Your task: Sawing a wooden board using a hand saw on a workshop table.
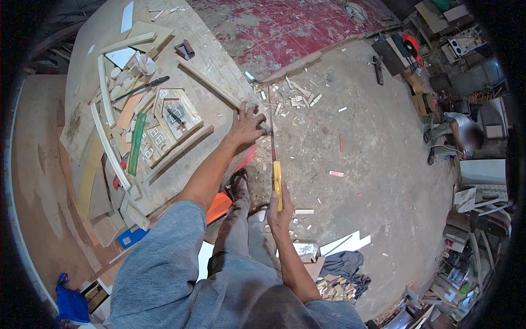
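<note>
At the upper centre of the frame, a wooden strip [207, 85] is lying slantwise on the tabletop [222, 57], its near end reaching the edge. The left hand [246, 127] is resting on that end, its fingers spreading rather than clenching. The right hand [279, 213] is gripping a yellow-handled saw [277, 183] at centre, its fingers wrapping the handle. The strip is probably feeling light, stiff and dry, hardly slippery; pressing near its end, clear of the blade [273, 141], is seeming best. The thin blade is likely flexing, so the handle is offering the safe hold.
</note>
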A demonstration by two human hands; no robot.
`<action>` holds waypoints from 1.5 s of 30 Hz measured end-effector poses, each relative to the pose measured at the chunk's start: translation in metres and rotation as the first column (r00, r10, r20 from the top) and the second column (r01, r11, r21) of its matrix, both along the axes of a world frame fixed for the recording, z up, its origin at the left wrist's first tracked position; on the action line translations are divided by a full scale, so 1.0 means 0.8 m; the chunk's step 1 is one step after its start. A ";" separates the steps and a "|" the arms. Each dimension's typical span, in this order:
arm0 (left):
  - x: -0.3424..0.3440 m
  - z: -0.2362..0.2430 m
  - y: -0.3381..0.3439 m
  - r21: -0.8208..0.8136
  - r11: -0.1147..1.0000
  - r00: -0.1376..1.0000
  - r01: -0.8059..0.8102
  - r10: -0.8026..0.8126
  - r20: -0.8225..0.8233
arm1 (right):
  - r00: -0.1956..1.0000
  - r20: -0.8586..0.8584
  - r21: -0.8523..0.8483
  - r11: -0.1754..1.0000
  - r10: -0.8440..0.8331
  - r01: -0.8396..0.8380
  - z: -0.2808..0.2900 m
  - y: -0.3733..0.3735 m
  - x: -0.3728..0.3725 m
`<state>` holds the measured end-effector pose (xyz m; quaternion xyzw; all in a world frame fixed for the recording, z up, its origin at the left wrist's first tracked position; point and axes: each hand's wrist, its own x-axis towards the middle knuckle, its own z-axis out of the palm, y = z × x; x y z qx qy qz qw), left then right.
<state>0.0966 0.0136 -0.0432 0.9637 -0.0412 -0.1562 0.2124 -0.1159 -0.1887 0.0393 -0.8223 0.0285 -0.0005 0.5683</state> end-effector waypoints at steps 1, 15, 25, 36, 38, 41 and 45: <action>0.000 -0.002 0.002 0.008 1.000 1.000 0.004 -0.004 0.006 | 1.000 -0.021 0.000 1.000 -0.014 0.014 0.000 0.000 -0.002; -0.007 -0.025 0.012 -0.046 0.999 0.988 -0.021 0.028 0.154 | 0.980 0.197 -0.130 0.990 -0.025 0.051 -0.017 -0.027 -0.055; -0.003 -0.025 0.009 -0.071 0.997 0.986 -0.020 0.031 0.166 | 0.987 0.145 -0.085 0.993 -0.063 0.076 -0.017 -0.040 -0.062; -0.009 -0.018 0.006 -0.059 0.998 0.988 -0.037 0.046 0.149 | 0.977 0.212 -0.133 0.989 -0.038 0.067 -0.007 -0.024 -0.023; -0.002 -0.019 0.005 -0.046 0.999 0.988 -0.017 0.024 0.152 | 0.987 0.154 -0.078 0.995 -0.053 0.065 -0.008 -0.006 0.030; 0.005 -0.018 -0.008 -0.042 0.999 0.989 -0.008 0.014 0.147 | 0.953 0.289 -0.021 0.995 -0.089 0.099 -0.017 -0.007 0.040; -0.005 -0.021 0.008 -0.019 1.000 0.992 -0.017 0.019 0.125 | 0.982 -0.188 -0.205 0.979 -0.033 -0.006 0.015 -0.052 -0.090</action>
